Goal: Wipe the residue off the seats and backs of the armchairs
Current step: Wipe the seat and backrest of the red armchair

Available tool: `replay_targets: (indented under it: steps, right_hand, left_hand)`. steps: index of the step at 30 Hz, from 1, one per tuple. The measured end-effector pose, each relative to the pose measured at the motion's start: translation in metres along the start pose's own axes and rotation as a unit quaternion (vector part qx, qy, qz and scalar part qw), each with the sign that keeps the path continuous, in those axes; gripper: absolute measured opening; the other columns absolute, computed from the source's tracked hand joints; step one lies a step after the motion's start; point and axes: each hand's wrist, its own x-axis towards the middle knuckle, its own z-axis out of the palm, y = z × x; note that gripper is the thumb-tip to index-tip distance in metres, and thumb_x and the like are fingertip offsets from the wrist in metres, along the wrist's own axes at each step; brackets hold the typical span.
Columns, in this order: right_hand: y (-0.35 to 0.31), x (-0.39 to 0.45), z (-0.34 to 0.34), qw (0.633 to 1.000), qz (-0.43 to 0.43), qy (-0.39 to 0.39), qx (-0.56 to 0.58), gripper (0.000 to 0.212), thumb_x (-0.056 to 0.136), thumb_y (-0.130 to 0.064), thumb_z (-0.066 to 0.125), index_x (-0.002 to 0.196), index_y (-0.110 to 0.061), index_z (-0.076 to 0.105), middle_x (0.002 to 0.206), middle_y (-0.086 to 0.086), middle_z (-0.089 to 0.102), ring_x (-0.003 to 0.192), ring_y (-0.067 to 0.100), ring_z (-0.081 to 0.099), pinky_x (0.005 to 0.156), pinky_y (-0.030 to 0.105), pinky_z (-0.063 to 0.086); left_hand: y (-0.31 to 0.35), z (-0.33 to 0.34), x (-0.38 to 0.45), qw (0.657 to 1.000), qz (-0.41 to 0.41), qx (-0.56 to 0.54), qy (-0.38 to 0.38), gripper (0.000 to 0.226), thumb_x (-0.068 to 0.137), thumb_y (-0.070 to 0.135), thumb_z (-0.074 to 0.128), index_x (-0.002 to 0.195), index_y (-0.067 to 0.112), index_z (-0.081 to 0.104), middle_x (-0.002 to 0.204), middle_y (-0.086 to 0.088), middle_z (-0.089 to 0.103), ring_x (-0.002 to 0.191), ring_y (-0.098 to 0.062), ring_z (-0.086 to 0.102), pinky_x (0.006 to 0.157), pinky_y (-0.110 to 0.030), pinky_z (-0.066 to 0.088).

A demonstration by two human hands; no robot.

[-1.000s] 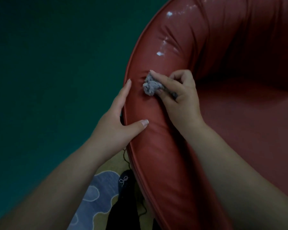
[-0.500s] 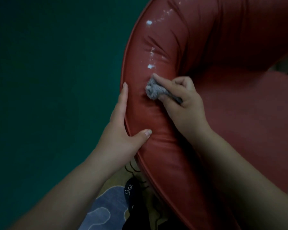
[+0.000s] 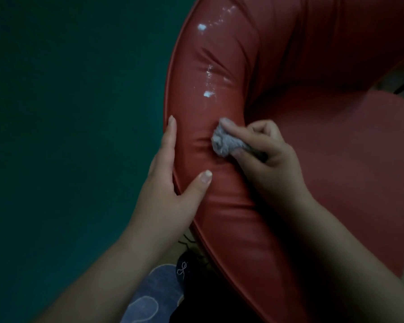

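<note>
At far left lies only dark green floor; beside it your left hand braces the red armchair, fingers straight along the outer rim and thumb on top, likely to steady the padding. Just right, your right hand pinches a crumpled grey cloth between thumb and forefinger, pressing it into the back's cushion. White residue sits farther up the back, unwiped. Farther right is the seat.
</note>
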Motion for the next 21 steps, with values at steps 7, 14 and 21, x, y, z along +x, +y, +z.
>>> replay_targets:
  steps: [7,14,21]
  right_hand:
    - [0.002,0.014,-0.005,0.998,0.054,0.03,0.023,0.044,0.087,-0.007,0.061,0.121,-0.034,0.059,0.105,0.013,0.05,0.089,0.007,0.051,0.084,0.007,0.038]
    - [0.002,0.01,-0.001,0.999,0.017,0.012,0.039,0.043,0.086,-0.009,0.061,0.125,-0.028,0.058,0.102,0.011,0.047,0.092,0.005,0.049,0.088,0.009,0.039]
    - [0.006,0.019,-0.005,0.987,-0.137,-0.046,-0.072,0.037,0.084,-0.012,0.066,0.118,-0.026,0.061,0.096,0.006,0.043,0.09,0.019,0.048,0.085,0.023,0.043]
  left_hand:
    - [0.008,0.006,0.026,0.999,-0.021,0.02,0.026,0.1,0.077,0.034,0.073,0.149,0.053,0.007,0.145,0.04,0.015,0.132,0.023,0.02,0.098,0.006,0.02]
    - [0.009,0.005,0.026,0.999,-0.022,0.031,0.015,0.106,0.078,0.014,0.076,0.151,0.048,0.006,0.157,0.028,0.012,0.136,0.019,0.017,0.108,-0.002,0.018]
    - [0.012,0.004,0.026,0.999,-0.037,0.031,0.011,0.105,0.08,0.017,0.075,0.149,0.051,0.003,0.154,0.032,0.012,0.136,0.019,0.018,0.107,-0.002,0.019]
